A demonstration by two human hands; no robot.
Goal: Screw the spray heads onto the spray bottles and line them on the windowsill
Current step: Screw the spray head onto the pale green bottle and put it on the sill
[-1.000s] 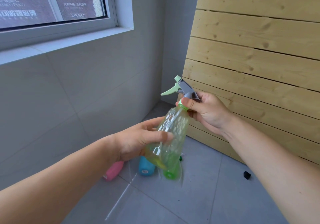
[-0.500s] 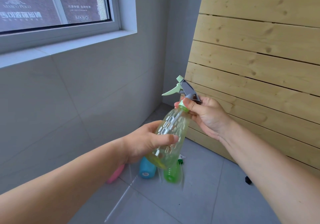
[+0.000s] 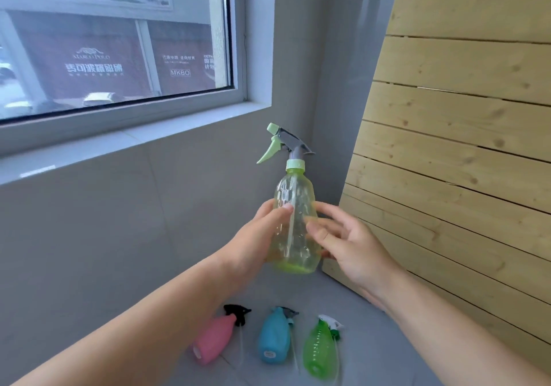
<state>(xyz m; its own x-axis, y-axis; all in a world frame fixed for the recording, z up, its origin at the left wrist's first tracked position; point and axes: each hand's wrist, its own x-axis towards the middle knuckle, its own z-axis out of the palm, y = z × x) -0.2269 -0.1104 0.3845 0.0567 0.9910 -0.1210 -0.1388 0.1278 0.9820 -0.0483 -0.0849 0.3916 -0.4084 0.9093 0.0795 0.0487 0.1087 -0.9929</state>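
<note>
A clear yellow-green spray bottle (image 3: 293, 221) stands upright in the air, with a grey and pale-green spray head (image 3: 284, 144) on its neck. My left hand (image 3: 256, 242) grips the bottle's body from the left. My right hand (image 3: 343, 242) is beside the bottle on the right, fingers spread, fingertips near or just touching it. The white windowsill (image 3: 119, 144) runs above and to the left of the bottle. On the floor lie a pink bottle (image 3: 214, 338), a blue bottle (image 3: 274, 338) and a green bottle (image 3: 319, 350), each with a spray head at its neck.
A slatted wooden panel (image 3: 462, 147) leans against the wall on the right, close to my right hand. The window glass (image 3: 113, 43) sits above the sill. Grey tiled wall (image 3: 119, 236) lies below the sill, grey floor (image 3: 372, 356) under the bottles.
The bottle has come upright and risen towards the sill. My right hand has let go of the spray head and dropped beside the bottle's body. The view has tilted up.
</note>
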